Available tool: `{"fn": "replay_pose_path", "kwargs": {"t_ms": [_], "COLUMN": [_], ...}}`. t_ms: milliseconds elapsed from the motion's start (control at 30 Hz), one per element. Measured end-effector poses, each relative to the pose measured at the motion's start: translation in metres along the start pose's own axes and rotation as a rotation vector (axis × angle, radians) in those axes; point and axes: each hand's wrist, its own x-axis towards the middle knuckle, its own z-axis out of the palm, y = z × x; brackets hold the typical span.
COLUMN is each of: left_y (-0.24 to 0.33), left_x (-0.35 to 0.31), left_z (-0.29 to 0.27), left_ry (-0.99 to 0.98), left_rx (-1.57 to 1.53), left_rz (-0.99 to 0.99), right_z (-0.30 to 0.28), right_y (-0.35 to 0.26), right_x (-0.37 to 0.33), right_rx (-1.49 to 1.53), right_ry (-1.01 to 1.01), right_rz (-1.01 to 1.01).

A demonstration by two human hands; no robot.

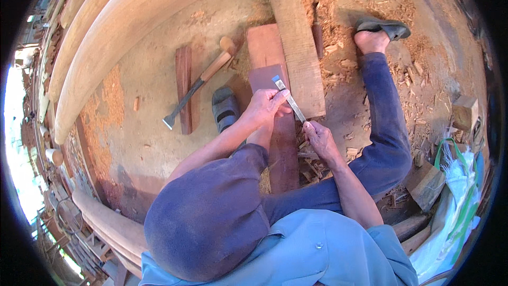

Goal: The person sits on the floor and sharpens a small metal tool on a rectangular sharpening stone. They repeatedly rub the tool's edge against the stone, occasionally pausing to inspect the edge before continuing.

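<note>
A narrow flat metal blade with a bluish tip, like a chisel (296, 106), slants between my hands. My left hand (263, 106) pinches it near the bluish end, thumb along it. Farther back, my right hand (320, 139) is closed round its near end; any handle is hidden in the fist. Beneath the bluish tip lies a flat purple-grey rectangle (261, 78), perhaps a sharpening stone or abrasive sheet, on a reddish wooden board (263, 42). Whether the tip touches it, I cannot tell.
A long chisel with a wooden handle (214, 67) lies across a dark wood strip (183, 63) at left. A pale plank (300, 47) adjoins the board. Curved timbers (106, 32) line the far left. Shavings, wood blocks (425, 185) and a white sack (450, 222) lie at right.
</note>
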Motion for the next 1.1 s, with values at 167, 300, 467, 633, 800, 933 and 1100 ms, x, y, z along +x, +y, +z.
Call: {"fn": "replay_pose_path", "kwargs": {"t_ms": [167,300,467,633,800,933,1100], "left_y": [-0.028,-0.033,-0.037,-0.023,-0.023,-0.025,-0.016], "left_x": [-0.014,-0.024,-0.02,-0.004,-0.016,-0.024,0.001], "left_z": [-0.01,-0.009,-0.004,-0.024,-0.02,-0.012,-0.03], "left_ry": [0.092,0.198,-0.039,0.01,-0.104,-0.178,-0.028], "left_rx": [0.677,0.91,1.225,1.235,1.3,1.327,1.329], "left_rz": [0.331,0.633,0.376,0.342,0.295,0.274,0.32], "right_z": [0.014,0.015,0.015,0.03,0.021,0.014,0.024], "right_y": [0.007,0.007,0.008,-0.004,-0.006,0.013,-0.004], "right_x": [-0.008,-0.014,-0.011,0.016,0.002,-0.009,0.027], "right_rx": [-0.119,-0.187,-0.259,-0.304,-0.306,-0.317,-0.255], "right_ry": [0.073,0.077,0.083,0.143,0.087,0.085,0.145], "right_rz": [0.033,0.068,0.063,-0.007,0.116,0.112,0.054]}}
